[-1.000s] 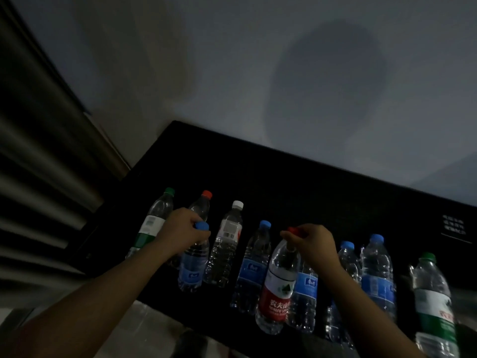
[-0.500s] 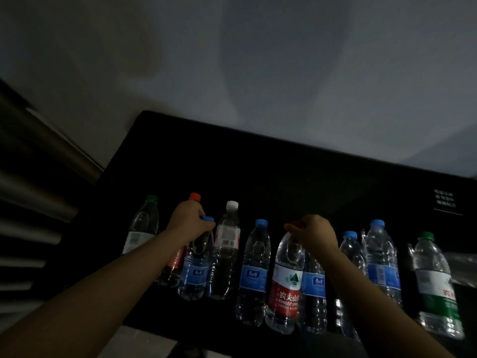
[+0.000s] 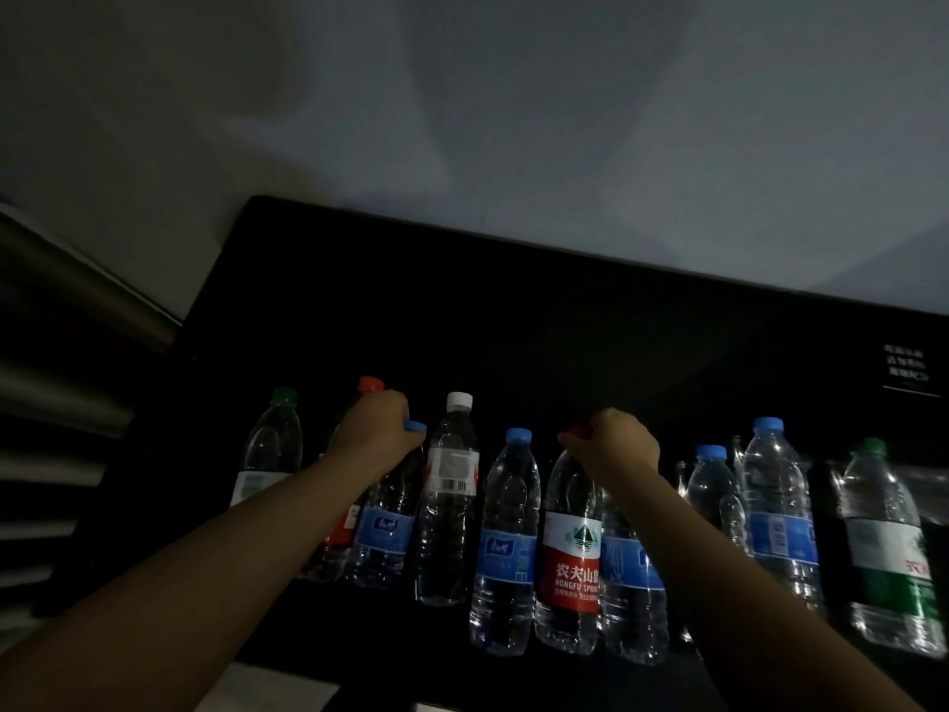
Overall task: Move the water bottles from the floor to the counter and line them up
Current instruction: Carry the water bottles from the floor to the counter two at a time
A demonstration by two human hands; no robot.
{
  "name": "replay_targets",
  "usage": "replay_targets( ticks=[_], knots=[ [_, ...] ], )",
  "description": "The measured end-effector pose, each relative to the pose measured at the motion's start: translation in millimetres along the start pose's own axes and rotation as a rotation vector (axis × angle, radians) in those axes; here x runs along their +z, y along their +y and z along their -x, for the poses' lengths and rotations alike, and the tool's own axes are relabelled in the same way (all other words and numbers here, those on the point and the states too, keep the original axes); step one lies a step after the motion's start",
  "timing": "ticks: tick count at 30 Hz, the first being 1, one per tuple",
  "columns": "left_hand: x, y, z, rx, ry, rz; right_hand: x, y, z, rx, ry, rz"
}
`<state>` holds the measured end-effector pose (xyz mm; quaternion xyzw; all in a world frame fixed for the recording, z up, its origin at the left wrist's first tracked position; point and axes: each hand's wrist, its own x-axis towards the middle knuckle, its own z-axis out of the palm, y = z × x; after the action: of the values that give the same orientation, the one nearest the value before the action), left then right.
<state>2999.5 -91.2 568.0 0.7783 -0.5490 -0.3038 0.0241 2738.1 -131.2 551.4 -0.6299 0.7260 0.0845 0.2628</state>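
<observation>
Dim room, detail murky. Nearest, both forearms reach up from the bottom edge to the bottle row on the black table [image 3: 565,321]. Red-label bottle [image 3: 571,562] stands mid-row, label reads "NONGFU SPRING" plus Chinese characters; right hand [image 3: 613,444] is clenched over its red cap, cap mostly hidden. Just right of it a blue-label bottle [image 3: 634,583], top hidden by the wrist. Left of the red-label bottle: blue-cap bottle [image 3: 506,547], then white-cap bottle [image 3: 449,501] with barcode, then another blue-cap one [image 3: 382,537] gripped at the neck by left hand [image 3: 377,429]. Behind that, red-cap bottle [image 3: 371,385], mostly blocked. Far-right green-label bottle [image 3: 891,552], text unreadable. White sign writing [image 3: 906,362] farther back, illegible.
</observation>
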Motion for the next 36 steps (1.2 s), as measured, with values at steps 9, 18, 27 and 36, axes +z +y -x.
replay_targets(
  ticks=[9,18,27,36],
  knots=[
    [-5,-4,15,0.062,0.044,0.076,-8,-2,24,-0.121,0.15,-0.002],
    [-12,-6,56,0.136,0.072,0.205,-13,-12,80,-0.226,0.191,-0.092],
    [-10,-14,97,0.127,0.008,0.307,-10,-21,130,-0.298,0.177,-0.109],
    [15,-12,115,0.076,-0.06,0.32,-1,-9,158,-0.247,0.14,-0.173]
  ],
)
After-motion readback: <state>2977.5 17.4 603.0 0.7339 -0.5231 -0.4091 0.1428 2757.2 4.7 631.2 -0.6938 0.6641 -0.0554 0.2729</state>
